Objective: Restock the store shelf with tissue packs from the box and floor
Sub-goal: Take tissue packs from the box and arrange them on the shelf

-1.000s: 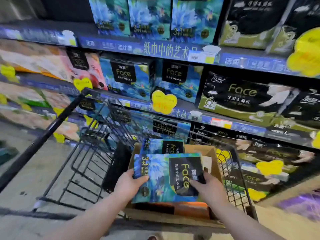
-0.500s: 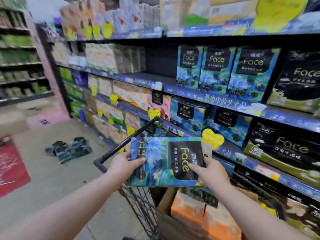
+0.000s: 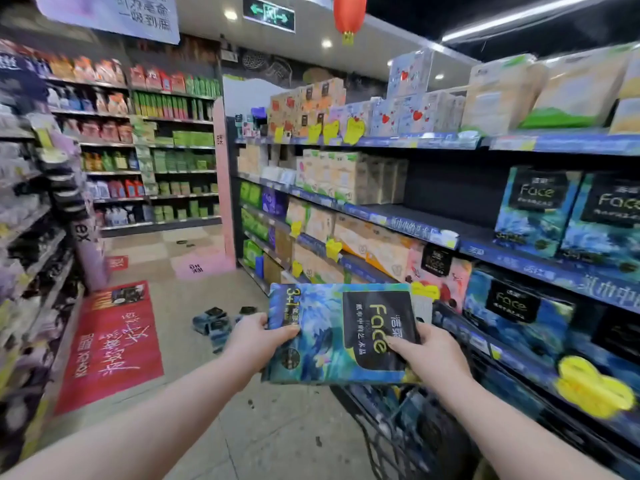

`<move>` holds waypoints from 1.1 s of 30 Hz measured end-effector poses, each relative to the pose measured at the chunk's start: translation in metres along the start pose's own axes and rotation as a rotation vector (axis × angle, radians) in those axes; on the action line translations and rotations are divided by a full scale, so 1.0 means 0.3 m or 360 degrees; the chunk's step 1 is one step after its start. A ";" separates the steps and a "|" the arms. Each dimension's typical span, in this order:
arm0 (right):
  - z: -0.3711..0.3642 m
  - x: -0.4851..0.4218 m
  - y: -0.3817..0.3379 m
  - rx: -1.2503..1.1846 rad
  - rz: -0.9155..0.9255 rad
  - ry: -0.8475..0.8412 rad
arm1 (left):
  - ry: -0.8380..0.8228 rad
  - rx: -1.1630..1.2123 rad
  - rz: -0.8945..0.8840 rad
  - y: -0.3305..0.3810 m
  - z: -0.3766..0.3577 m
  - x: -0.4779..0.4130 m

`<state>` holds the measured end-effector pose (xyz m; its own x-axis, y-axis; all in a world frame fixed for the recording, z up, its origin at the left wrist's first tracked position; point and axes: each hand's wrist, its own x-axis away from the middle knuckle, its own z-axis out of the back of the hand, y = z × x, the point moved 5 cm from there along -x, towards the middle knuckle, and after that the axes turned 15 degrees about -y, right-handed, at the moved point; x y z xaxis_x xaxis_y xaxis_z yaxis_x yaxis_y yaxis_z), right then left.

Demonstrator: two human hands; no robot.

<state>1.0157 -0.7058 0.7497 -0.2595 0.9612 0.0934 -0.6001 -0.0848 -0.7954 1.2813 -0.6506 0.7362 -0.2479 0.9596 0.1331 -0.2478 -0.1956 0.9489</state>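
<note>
Gripping blue Face tissue pack (image 3: 339, 334) with left hand (image 3: 256, 336) and right hand (image 3: 426, 355), fingers curled round ends, near shelf (image 3: 415, 230). Not placed yet; leaves floor packs (image 3: 216, 323) left of shelf.

We count one blue tissue pack (image 3: 332, 334) nearest us. High to its right stand two matching shelf packs (image 3: 536, 209); left of it lies one red floor mat (image 3: 110, 344).
</note>
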 end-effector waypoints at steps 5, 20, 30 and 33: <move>-0.254 -0.193 -0.216 -0.0052 0.0054 -0.0054 | 0.0096 -0.0066 -0.0054 -0.038 0.339 -0.154; -0.341 -0.686 -0.414 0.0033 -0.0044 0.0086 | -0.0051 0.0110 -0.0108 -0.090 0.508 -0.715; -0.112 -1.274 -0.380 -0.0069 -0.0047 0.0279 | -0.0141 -0.0245 -0.0280 0.230 0.400 -1.351; 0.022 -1.396 -0.357 -0.0106 -0.0030 0.0396 | -0.0221 -0.0238 -0.0394 0.339 0.300 -1.535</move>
<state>1.1836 -1.1010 0.7998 -0.0496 0.9982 -0.0348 -0.5500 -0.0564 -0.8332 1.4546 -1.0943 0.7971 -0.0353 0.9982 -0.0492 -0.4223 0.0297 0.9060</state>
